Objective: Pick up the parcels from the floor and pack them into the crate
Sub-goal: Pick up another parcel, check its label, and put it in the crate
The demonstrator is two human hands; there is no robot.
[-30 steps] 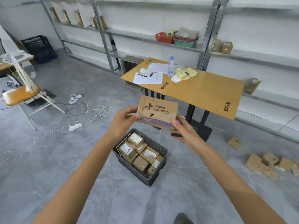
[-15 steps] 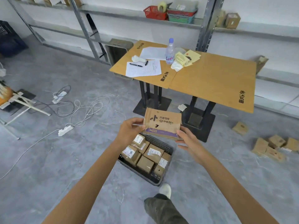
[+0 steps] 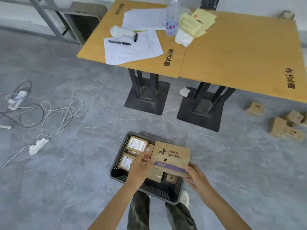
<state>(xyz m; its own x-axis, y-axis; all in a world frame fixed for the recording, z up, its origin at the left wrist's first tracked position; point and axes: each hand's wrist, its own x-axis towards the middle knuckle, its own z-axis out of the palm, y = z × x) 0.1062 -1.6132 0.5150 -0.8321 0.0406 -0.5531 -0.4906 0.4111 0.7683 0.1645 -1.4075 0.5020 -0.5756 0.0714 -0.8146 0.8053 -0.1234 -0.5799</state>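
A flat brown cardboard parcel (image 3: 172,157) with black print and a purple strip hangs just over the dark plastic crate (image 3: 156,190) on the floor. My left hand (image 3: 139,166) pinches its left edge, and my right hand (image 3: 195,175) holds its lower right corner. Several small labelled boxes (image 3: 136,144) lie packed in the crate, partly hidden under the parcel and my hands. More small brown parcels (image 3: 282,125) lie on the floor at the right.
Two wooden tables (image 3: 232,52) on black pedestal bases stand right behind the crate, carrying papers, pens and a water bottle (image 3: 172,19). White cables and power strips (image 3: 39,145) trail over the grey floor at the left. My legs and shoes stand at the crate's near edge.
I have stepped up to the crate and bent my view down. Both hands have lowered the flat parcel from chest height to just above the boxes in the crate.
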